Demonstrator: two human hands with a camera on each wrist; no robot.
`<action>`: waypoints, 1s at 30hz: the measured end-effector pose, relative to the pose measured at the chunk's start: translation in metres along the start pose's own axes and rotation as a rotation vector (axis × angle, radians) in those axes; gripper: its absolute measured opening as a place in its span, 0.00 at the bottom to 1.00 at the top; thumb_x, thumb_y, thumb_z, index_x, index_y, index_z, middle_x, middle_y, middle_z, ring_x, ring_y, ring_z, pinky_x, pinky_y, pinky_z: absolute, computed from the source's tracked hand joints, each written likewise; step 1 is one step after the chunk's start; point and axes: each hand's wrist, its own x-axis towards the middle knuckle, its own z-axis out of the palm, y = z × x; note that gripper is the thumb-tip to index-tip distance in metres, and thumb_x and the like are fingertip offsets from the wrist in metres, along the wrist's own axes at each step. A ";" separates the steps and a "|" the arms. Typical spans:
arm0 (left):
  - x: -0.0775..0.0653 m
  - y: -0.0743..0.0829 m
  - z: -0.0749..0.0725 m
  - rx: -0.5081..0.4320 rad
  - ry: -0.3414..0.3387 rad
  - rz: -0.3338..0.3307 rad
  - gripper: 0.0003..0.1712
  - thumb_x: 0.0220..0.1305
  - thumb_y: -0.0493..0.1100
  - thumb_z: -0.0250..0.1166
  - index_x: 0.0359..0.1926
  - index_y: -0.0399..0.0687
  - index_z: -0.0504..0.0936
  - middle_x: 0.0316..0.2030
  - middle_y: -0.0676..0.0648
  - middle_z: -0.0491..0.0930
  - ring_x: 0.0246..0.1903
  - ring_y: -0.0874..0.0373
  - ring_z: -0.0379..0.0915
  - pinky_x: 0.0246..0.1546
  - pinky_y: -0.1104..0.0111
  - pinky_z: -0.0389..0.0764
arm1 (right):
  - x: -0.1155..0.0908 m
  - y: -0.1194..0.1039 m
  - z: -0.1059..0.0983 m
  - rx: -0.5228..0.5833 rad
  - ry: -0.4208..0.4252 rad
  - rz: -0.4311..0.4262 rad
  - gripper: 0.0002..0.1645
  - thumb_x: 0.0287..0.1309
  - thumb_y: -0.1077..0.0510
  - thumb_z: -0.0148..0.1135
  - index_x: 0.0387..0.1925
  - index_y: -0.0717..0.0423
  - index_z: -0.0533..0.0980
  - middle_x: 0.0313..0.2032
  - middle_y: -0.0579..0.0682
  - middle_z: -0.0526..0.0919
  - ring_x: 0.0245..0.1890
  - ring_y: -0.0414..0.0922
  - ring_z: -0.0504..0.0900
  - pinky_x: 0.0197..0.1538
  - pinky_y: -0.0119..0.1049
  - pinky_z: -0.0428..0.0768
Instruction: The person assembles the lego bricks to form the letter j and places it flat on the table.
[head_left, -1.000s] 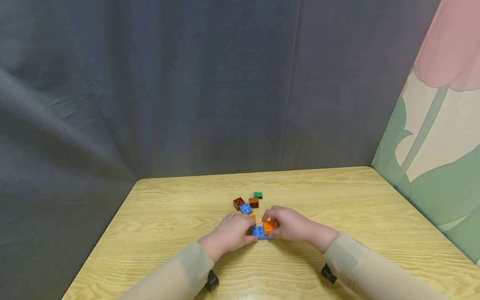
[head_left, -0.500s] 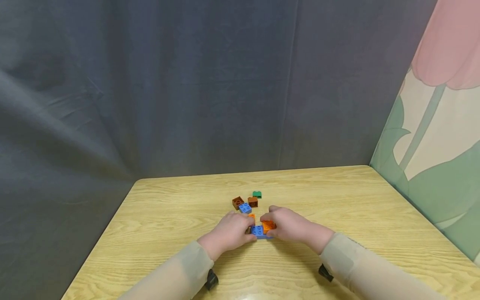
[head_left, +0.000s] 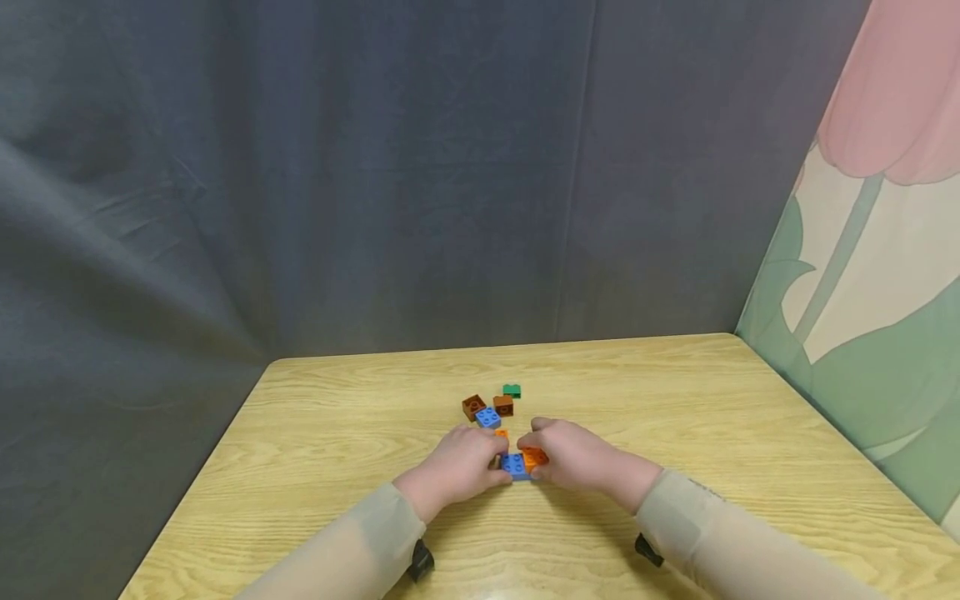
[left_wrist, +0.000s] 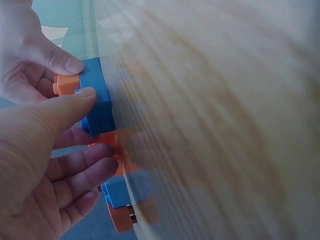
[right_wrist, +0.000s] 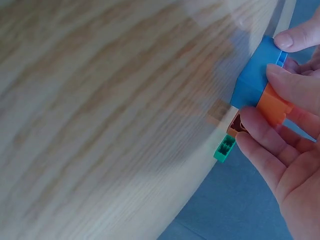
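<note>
A long blue brick (head_left: 513, 467) lies studs up on the table between the hands. My left hand (head_left: 459, 468) pinches its left end, thumb at the near side, as the left wrist view also shows. On its right end sits an orange brick (head_left: 534, 458), which my right hand (head_left: 581, 454) grips between thumb and fingers. The right wrist view shows no gap between this orange brick (right_wrist: 273, 106) and the blue brick (right_wrist: 256, 72); the right thumb also touches the blue side. Behind the left fingers a second orange brick (head_left: 502, 433) is partly hidden.
Just beyond the hands lie a small blue brick (head_left: 488, 417), a brown brick (head_left: 473, 407) tipped with its hollow showing, another brown brick (head_left: 503, 406) and a green brick (head_left: 512, 391). A dark curtain (head_left: 420, 183) hangs behind the wooden table (head_left: 337, 417).
The orange brick in my right hand has come down a little onto the long blue brick, the right hand with it. My left hand keeps its hold; the loose bricks stay put.
</note>
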 end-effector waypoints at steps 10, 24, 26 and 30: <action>0.004 -0.019 -0.007 -0.121 0.101 -0.029 0.08 0.66 0.52 0.66 0.33 0.57 0.80 0.28 0.61 0.74 0.27 0.65 0.69 0.37 0.65 0.73 | 0.000 -0.001 0.001 0.013 -0.004 0.028 0.24 0.52 0.61 0.76 0.51 0.61 0.82 0.35 0.44 0.75 0.29 0.39 0.70 0.33 0.32 0.73; 0.012 -0.034 -0.029 -0.130 0.036 -0.102 0.10 0.64 0.43 0.69 0.47 0.49 0.85 0.41 0.51 0.79 0.36 0.60 0.74 0.43 0.63 0.77 | 0.003 -0.004 0.003 0.074 -0.027 0.131 0.23 0.51 0.63 0.76 0.51 0.60 0.82 0.36 0.43 0.75 0.33 0.40 0.71 0.40 0.36 0.76; 0.014 -0.031 -0.026 -0.125 0.015 -0.084 0.12 0.64 0.42 0.68 0.49 0.50 0.86 0.42 0.51 0.79 0.36 0.60 0.73 0.42 0.64 0.77 | 0.003 -0.003 0.004 0.078 -0.022 0.128 0.23 0.51 0.63 0.76 0.50 0.61 0.82 0.35 0.43 0.74 0.32 0.41 0.71 0.38 0.35 0.75; 0.017 -0.026 -0.018 -0.092 -0.018 -0.062 0.15 0.63 0.43 0.69 0.51 0.51 0.85 0.42 0.52 0.78 0.33 0.61 0.71 0.40 0.66 0.75 | 0.003 -0.003 0.005 0.079 -0.018 0.125 0.23 0.51 0.64 0.75 0.51 0.61 0.82 0.34 0.43 0.73 0.31 0.41 0.70 0.37 0.34 0.74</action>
